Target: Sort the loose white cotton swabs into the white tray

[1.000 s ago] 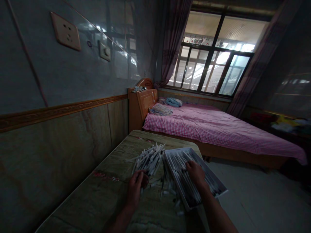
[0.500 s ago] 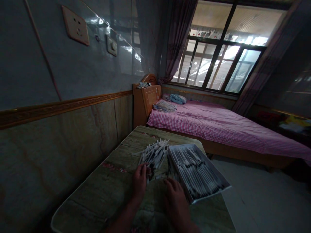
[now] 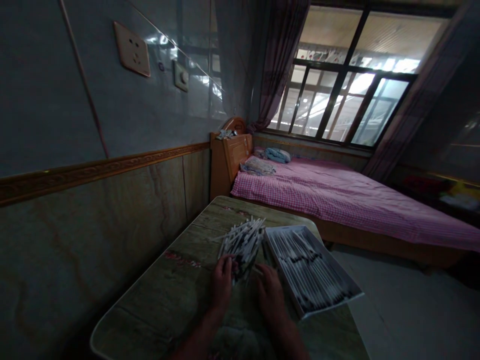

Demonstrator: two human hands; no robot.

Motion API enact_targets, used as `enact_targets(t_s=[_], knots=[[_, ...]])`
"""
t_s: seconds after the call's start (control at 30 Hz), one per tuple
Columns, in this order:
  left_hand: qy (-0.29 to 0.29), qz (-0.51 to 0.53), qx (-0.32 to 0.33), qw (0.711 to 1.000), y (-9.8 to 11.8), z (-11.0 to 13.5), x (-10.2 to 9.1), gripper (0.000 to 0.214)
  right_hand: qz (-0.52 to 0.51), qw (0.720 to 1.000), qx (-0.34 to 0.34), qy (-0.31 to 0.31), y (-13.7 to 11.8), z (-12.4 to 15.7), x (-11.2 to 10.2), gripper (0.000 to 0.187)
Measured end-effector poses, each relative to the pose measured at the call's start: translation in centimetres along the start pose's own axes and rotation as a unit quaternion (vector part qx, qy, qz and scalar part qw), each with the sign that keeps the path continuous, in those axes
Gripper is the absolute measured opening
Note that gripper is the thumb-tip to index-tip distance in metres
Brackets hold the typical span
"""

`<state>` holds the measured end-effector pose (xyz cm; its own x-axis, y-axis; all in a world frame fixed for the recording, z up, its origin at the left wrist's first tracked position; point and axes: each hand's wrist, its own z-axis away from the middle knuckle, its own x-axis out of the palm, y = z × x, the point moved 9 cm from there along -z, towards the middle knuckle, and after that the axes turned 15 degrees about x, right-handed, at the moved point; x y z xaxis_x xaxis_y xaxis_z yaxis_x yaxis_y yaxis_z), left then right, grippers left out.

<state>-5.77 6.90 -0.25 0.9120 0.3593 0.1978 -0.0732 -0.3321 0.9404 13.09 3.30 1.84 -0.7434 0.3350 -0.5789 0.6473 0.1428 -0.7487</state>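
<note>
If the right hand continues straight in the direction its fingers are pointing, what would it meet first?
Probably the near end of the pile of white sticks; the right hand looks so close that it may already touch them.

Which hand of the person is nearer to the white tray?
Right. The right hand is just left of the tray; the left hand is farther left, at the stick pile's near end.

Open table [image 3: 150, 305] left of stick pile [image 3: 244, 239]; tray [image 3: 331, 260] blocks right
</note>
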Motion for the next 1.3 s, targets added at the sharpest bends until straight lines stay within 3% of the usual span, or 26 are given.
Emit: enact_targets(t_s=[0.13, 0.23, 0.3, 0.43, 0.57, 0.63, 0.83, 1.0, 1.13, 1.23, 1.3], knots=[[-0.012, -0.048, 0.054, 0.997, 0.5, 0.2, -0.3, 0.026, 0.002, 0.997, 0.015, 0.074, 1.0, 0.7, -1.4, 0.032], [-0.061, -0.139, 0.129, 0.98, 1.7, 0.2, 0.6, 0.014, -0.001, 0.996, 0.032, 0.087, 1.4, 0.8, -1.8, 0.03], [-0.126, -0.233, 0.175, 0.948, 2.7, -0.1, 2.3, 0.015, -0.003, 0.995, 0.042, 0.085, 1.4, 0.6, -1.9, 0.03], [-0.247, -0.385, 0.197, 0.867, 3.6, -1.4, 6.3, 0.02, 0.001, 0.995, 0.057, 0.086, 1.6, 0.2, -1.9, 0.031], [-0.318, -0.498, 0.197, 0.783, 3.4, -3.0, 9.3, 0.024, 0.031, 0.995, 0.046, 0.082, 1.2, 0.3, -1.8, 0.035], [-0.329, -0.514, 0.187, 0.77, 2.9, -3.6, 9.9, 0.024, 0.061, 0.996, 0.017, 0.057, 0.2, 0.5, -1.3, 0.039], [-0.335, -0.507, 0.161, 0.778, 1.0, -4.4, 10.9, 0.015, 0.157, 0.984, -0.075, -0.033, -2.5, 1.1, 1.4, 0.036], [-0.328, -0.487, 0.135, 0.798, 0.4, -4.4, 11.4, 0.016, 0.186, 0.979, -0.068, -0.054, -1.8, 1.0, 2.6, 0.023], [-0.308, -0.461, 0.129, 0.822, 0.9, -4.6, 10.6, 0.01, 0.192, 0.977, -0.062, -0.063, -1.5, 1.3, 2.8, 0.019], [-0.281, -0.397, 0.12, 0.865, 1.0, -4.3, 8.9, 0.007, 0.191, 0.978, -0.062, -0.061, -1.8, 1.4, 2.5, 0.019], [-0.228, -0.24, 0.091, 0.939, 0.8, -3.7, 7.1, 0.003, 0.189, 0.979, -0.061, -0.055, -2.2, 1.5, 2.1, 0.016]])
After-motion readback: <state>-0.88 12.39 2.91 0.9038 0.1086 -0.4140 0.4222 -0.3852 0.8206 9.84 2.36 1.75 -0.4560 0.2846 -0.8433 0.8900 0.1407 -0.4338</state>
